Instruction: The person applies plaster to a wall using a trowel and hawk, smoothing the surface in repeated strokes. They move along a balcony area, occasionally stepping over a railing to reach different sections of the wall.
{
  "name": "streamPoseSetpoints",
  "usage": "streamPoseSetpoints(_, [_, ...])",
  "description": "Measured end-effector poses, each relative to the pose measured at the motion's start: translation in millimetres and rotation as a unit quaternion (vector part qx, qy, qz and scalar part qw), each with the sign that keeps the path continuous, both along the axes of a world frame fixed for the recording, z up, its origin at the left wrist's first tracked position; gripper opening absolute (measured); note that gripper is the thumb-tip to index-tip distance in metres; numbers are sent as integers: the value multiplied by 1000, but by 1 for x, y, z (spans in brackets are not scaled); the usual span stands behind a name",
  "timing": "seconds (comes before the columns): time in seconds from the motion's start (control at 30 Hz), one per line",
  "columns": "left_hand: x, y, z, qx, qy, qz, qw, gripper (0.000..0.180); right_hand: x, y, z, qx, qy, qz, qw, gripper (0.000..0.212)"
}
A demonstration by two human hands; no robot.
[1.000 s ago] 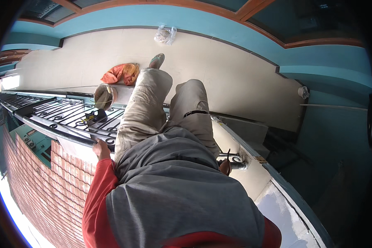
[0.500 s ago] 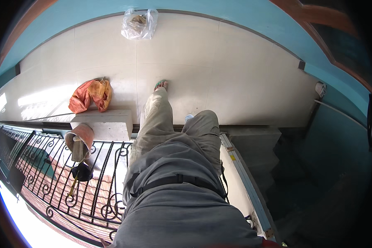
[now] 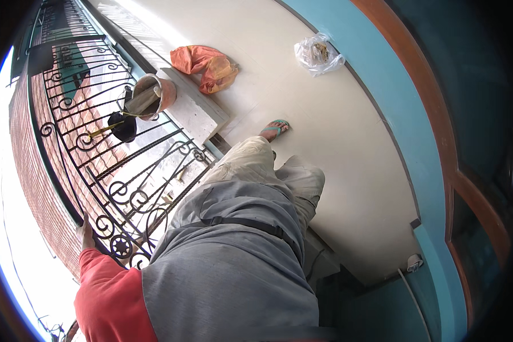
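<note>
Black wrought iron is what my left hand [image 3: 86, 235] grips: its fingers are wrapped round the top rail of the balcony railing [image 3: 105, 165], low at the left of my view. The railing's long axis runs from that grip away up toward the top left corner, its scrolled bars between me and the brick wall [image 3: 37, 188] below. My right hand I cannot see, so I cannot tell how its fingers stand. Just inside the railing an orange bucket [image 3: 154, 94] sits by a pale slab [image 3: 196, 108], with an orange cloth [image 3: 205, 65] beyond. My sandalled foot [image 3: 275, 129] rests on the cream floor [image 3: 336, 154], pointing away from me.
</note>
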State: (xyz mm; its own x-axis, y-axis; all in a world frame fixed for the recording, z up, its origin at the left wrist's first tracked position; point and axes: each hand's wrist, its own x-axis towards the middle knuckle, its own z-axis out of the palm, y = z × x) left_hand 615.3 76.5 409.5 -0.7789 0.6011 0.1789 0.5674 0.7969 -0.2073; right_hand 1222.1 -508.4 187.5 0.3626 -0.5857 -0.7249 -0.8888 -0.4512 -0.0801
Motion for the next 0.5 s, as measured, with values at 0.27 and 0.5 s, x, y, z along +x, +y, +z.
streamPoseSetpoints(0.27, [-58, 14, -16, -30, 20, 114, 993, 102, 134, 101, -66, 13, 65, 397, 915, 29])
streamPoseSetpoints(0.5, [-71, 7, -24, 2, -65, 178, 982, 112, 271, 254, -112, -35, 109, 714, 691, 37])
